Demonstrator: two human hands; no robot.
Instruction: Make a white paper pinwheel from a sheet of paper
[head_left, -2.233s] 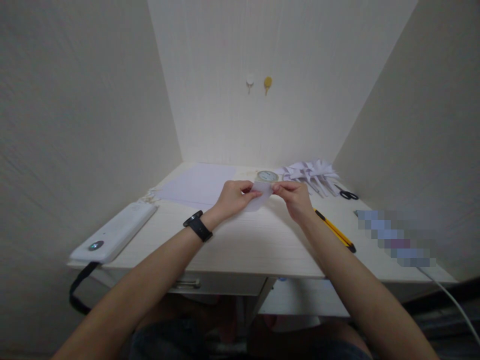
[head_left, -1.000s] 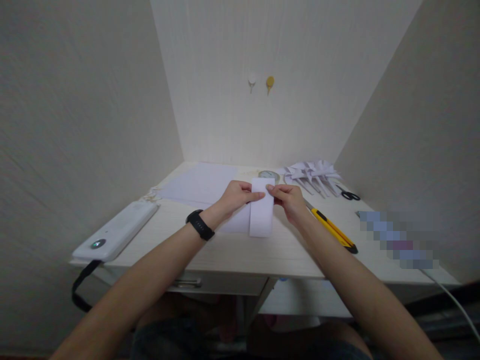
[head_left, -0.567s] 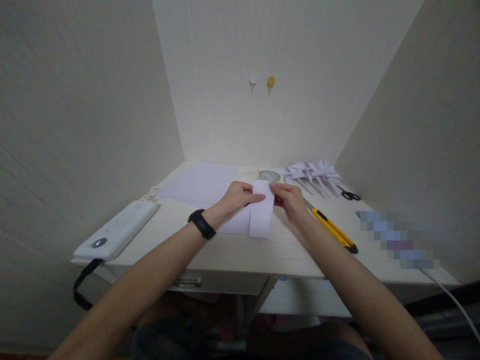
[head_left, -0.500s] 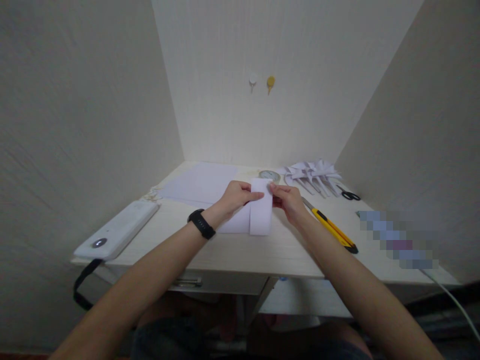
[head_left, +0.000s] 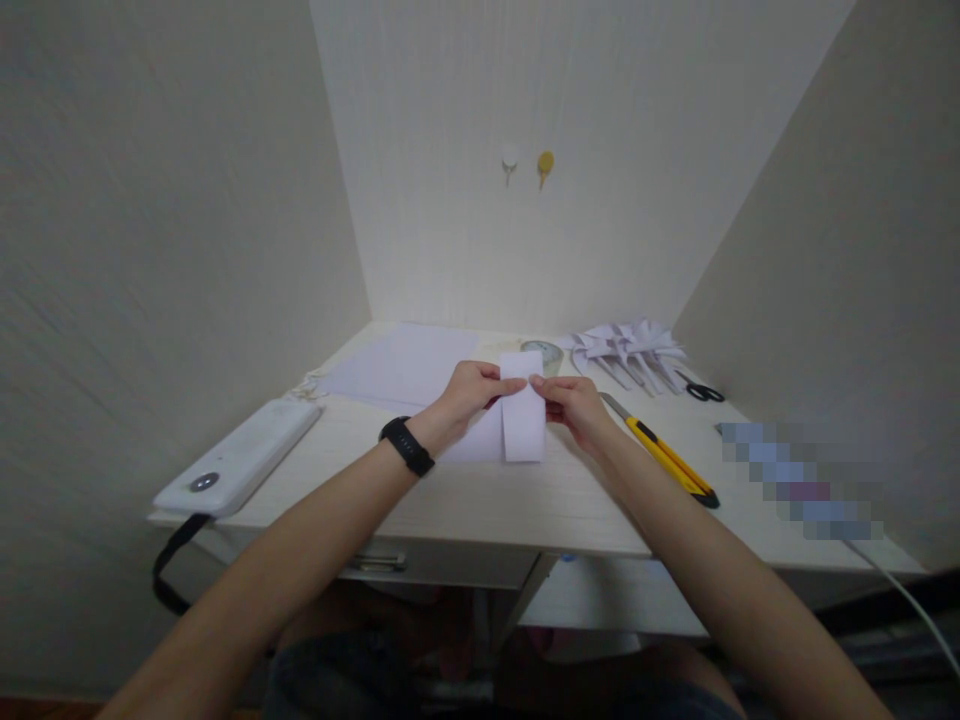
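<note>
Paper strip (head_left: 523, 425) between left hand (head_left: 469, 393) and right hand (head_left: 571, 405), above desk (head_left: 480, 500).

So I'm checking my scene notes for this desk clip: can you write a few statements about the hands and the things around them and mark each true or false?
1. Both hands, left hand and right hand, hold the folded white paper at its top edge. True.
2. The yellow utility knife is in the right hand. False: it lies on the desk, right of that hand.
3. The scissors lie at the far right. True.
4. The black wristband is on the right wrist. False: the left.
</note>
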